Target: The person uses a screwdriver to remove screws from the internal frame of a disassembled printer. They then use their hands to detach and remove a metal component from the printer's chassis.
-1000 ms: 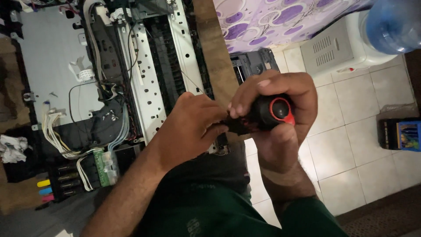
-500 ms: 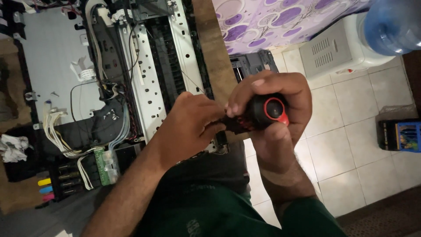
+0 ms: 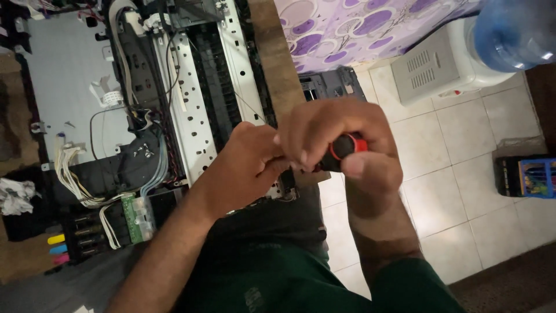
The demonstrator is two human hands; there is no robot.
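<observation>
My right hand (image 3: 347, 145) is wrapped around a screwdriver with a black and red handle (image 3: 341, 153). My left hand (image 3: 246, 165) is closed around the tool's front end, fingers pinched at its shaft, which is hidden. Both hands hover above the near edge of an opened printer (image 3: 145, 116), whose metal frame, white rails (image 3: 191, 110) and cable bundles lie exposed on a wooden table (image 3: 275, 64).
Ink tanks with yellow, cyan and magenta caps (image 3: 58, 249) sit at the printer's near left by a green circuit board (image 3: 136, 217). A crumpled white rag (image 3: 14, 194) lies left. On the tiled floor stand a water dispenser with a blue bottle (image 3: 509, 32) and a dark box (image 3: 524, 177).
My right hand has rolled over the screwdriver handle, so the red cap end is now mostly covered. Both hands stay at the same spot.
</observation>
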